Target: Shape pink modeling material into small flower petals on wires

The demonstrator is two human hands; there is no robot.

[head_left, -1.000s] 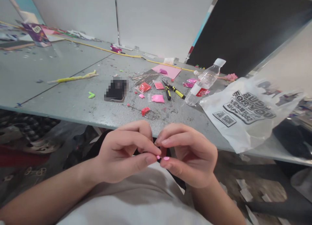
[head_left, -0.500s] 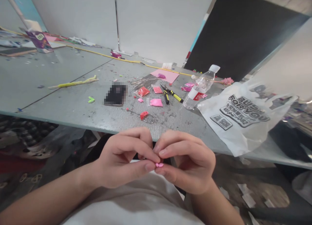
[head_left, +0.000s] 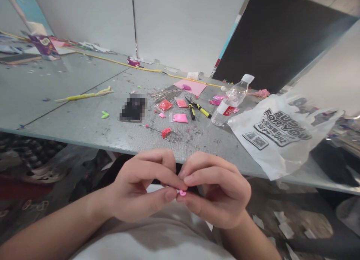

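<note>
My left hand [head_left: 140, 187] and my right hand [head_left: 216, 194] meet fingertip to fingertip in front of my chest, below the table's near edge. Between them they pinch a tiny pink bead [head_left: 182, 193]; only a sliver of it shows between my thumbs and forefingers. Whether a wire runs through it is too small to tell. On the grey table [head_left: 84, 117] beyond lie a red bead cluster on a wire [head_left: 166, 133], small bags of pink beads [head_left: 180, 118] and of red beads [head_left: 165, 105].
Yellow-handled pliers [head_left: 201, 110] and a dark-handled tool [head_left: 191, 111] lie mid-table by a tilted clear water bottle [head_left: 231, 100]. A white printed plastic bag [head_left: 277, 134] covers the right side. A dark phone [head_left: 133, 108], a yellow-green strip [head_left: 84, 96] and a pink sheet [head_left: 194, 88] lie farther back.
My hands have sunk a little lower and pressed closer together, so the two pink beads seen apart earlier now show as one small pink spot. The view tilted slightly.
</note>
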